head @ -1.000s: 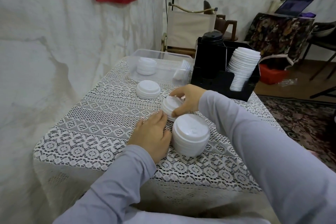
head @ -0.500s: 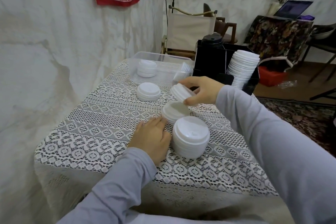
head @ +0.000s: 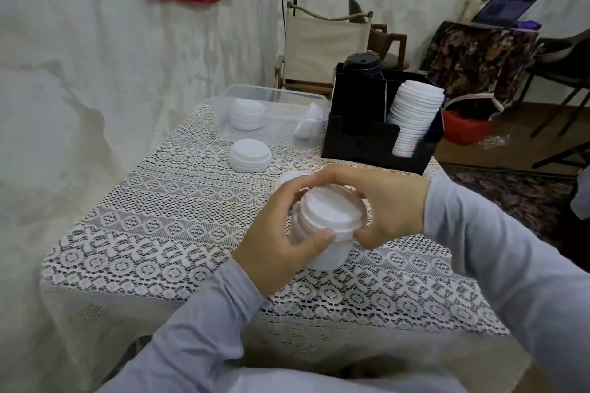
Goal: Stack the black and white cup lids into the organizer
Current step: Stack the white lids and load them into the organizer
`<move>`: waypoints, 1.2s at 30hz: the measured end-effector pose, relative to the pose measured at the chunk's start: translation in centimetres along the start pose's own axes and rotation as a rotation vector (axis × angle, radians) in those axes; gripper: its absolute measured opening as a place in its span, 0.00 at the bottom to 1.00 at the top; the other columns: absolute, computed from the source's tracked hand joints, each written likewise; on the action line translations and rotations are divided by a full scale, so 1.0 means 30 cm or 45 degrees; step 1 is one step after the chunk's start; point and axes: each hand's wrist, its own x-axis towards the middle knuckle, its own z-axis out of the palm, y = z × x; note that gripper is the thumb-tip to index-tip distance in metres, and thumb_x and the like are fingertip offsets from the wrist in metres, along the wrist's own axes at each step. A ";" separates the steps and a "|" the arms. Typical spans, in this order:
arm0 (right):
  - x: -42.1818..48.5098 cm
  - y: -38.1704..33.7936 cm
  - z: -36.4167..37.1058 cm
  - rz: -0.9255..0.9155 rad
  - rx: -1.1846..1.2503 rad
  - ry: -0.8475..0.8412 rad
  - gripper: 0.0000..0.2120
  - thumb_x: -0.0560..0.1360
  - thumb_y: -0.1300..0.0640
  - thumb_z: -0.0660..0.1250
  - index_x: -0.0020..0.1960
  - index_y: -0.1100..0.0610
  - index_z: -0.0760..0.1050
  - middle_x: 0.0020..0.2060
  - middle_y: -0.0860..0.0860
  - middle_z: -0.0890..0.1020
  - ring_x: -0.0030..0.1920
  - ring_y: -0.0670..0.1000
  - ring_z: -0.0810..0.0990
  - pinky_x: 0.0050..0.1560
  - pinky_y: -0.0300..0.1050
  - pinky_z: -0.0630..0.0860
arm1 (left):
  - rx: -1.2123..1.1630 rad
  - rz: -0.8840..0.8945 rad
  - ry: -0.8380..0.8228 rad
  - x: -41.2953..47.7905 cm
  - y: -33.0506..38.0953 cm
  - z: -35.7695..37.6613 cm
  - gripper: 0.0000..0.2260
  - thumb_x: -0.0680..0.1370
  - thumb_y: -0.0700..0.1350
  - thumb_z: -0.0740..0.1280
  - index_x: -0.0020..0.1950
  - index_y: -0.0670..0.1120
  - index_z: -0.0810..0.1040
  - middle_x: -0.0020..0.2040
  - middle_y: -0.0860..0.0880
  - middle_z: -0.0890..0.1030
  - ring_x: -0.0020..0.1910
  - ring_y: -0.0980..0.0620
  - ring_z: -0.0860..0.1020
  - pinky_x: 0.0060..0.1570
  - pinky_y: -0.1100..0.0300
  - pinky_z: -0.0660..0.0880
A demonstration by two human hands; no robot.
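As both reach inward, left hand [head: 274, 233] clasps side of white lid stack [head: 329, 212], right hand [head: 383, 204] curled round its top.

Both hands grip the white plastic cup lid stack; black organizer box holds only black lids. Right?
No. Head view: the black organizer box also holds a tall stack of white lids beside the black lids. Left hand and right hand do grip the front white lid stack.
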 end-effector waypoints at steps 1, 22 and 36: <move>0.002 0.009 0.011 0.009 0.016 -0.012 0.43 0.59 0.64 0.74 0.70 0.47 0.63 0.61 0.47 0.73 0.59 0.51 0.75 0.56 0.50 0.78 | 0.031 -0.021 0.001 0.000 -0.006 0.000 0.29 0.67 0.57 0.70 0.66 0.54 0.66 0.62 0.52 0.74 0.62 0.55 0.74 0.62 0.53 0.73; -0.014 0.108 0.170 -0.061 0.448 0.416 0.30 0.59 0.44 0.75 0.59 0.37 0.70 0.60 0.42 0.77 0.61 0.41 0.75 0.64 0.38 0.71 | -0.066 -0.306 -0.065 -0.002 -0.070 -0.014 0.34 0.59 0.60 0.74 0.62 0.67 0.63 0.66 0.55 0.72 0.63 0.63 0.71 0.59 0.67 0.71; -0.014 0.115 0.188 -0.110 0.413 0.441 0.30 0.62 0.39 0.70 0.63 0.41 0.69 0.64 0.45 0.74 0.64 0.41 0.72 0.68 0.39 0.67 | -0.228 -0.312 -0.077 0.002 -0.078 -0.008 0.35 0.60 0.56 0.75 0.64 0.63 0.63 0.63 0.56 0.73 0.62 0.61 0.73 0.60 0.64 0.71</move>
